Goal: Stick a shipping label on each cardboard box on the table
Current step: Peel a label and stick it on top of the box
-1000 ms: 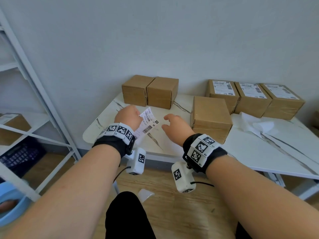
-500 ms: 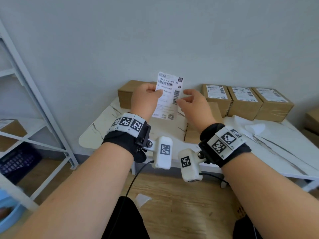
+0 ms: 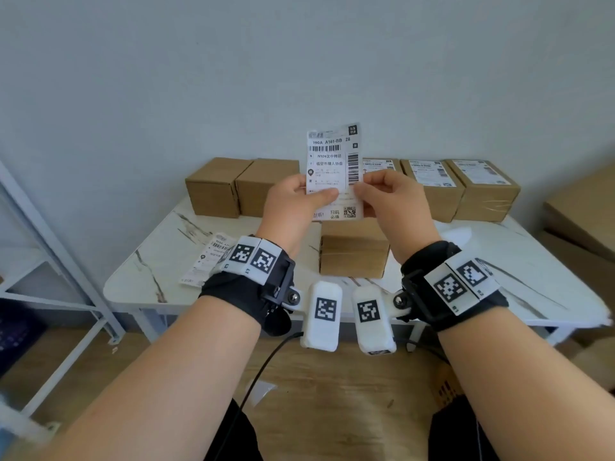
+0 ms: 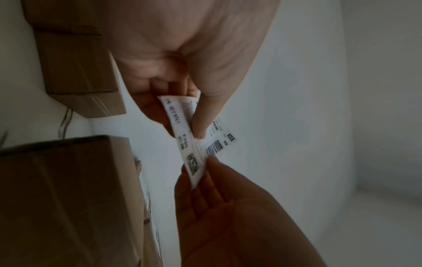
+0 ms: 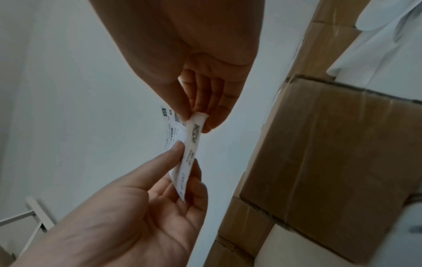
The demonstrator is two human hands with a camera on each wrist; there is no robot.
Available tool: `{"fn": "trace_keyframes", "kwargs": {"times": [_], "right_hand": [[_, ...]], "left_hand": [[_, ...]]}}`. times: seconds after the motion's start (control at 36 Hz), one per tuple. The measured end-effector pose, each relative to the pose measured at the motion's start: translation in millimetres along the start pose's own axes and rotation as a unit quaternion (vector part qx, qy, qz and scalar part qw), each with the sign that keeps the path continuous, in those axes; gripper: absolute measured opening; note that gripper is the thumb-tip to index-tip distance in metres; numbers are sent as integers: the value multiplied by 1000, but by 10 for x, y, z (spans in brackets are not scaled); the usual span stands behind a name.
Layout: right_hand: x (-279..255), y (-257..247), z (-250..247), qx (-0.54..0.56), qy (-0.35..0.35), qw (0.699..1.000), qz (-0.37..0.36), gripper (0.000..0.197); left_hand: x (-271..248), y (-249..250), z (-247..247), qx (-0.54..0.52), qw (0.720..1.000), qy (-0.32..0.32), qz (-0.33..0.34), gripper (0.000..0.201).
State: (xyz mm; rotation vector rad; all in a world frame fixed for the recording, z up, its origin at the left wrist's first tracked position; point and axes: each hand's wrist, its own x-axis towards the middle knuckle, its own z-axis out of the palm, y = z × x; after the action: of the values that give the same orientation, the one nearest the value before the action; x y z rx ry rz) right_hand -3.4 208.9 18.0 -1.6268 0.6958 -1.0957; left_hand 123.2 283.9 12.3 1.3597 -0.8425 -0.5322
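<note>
A white shipping label [image 3: 334,168] with barcodes stands upright in the air above the table [image 3: 159,247]. My left hand [image 3: 297,197] pinches its left edge between thumb and fingers, and my right hand [image 3: 387,194] pinches its right edge. The label [image 4: 193,144] shows edge-on in the left wrist view, and again the label [image 5: 189,150] in the right wrist view. Below my hands sits a plain cardboard box [image 3: 354,252]. Two plain boxes [image 3: 239,186] stand at the back left. Three labelled boxes [image 3: 459,186] stand at the back right.
More labels [image 3: 208,261] lie on the table's left part. White backing paper [image 3: 461,234] lies right of the near box. A metal shelf rack [image 3: 50,261] stands left of the table. Larger cartons [image 3: 585,217] sit at the far right.
My left hand lifted the label off the table and up in front of the wall. My right hand came over and took its right edge.
</note>
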Motion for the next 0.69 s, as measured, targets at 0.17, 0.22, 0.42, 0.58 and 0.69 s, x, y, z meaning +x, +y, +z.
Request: {"fn": "trace_keyframes", "kwargs": {"times": [0.17,0.22,0.42,0.58,0.69], "right_hand": [[23,70,-178,15,1,1000,26,12],[42,98,-237,20,-3,999,30,12],[78,173,-337,24,-22,999,37,14],[90,212,-339,31,-26,998,43,13],[98,227,-345,30,-29,998,43,13]], "left_hand": [[58,27,125,-29,999,24,20,24],[87,39,154,-34,999,28,25,24],[149,22,230,-27,999,27,24,28],[177,11,262,-18,999,27,20,30],[204,7,257,-13,999,29,17,31]]}}
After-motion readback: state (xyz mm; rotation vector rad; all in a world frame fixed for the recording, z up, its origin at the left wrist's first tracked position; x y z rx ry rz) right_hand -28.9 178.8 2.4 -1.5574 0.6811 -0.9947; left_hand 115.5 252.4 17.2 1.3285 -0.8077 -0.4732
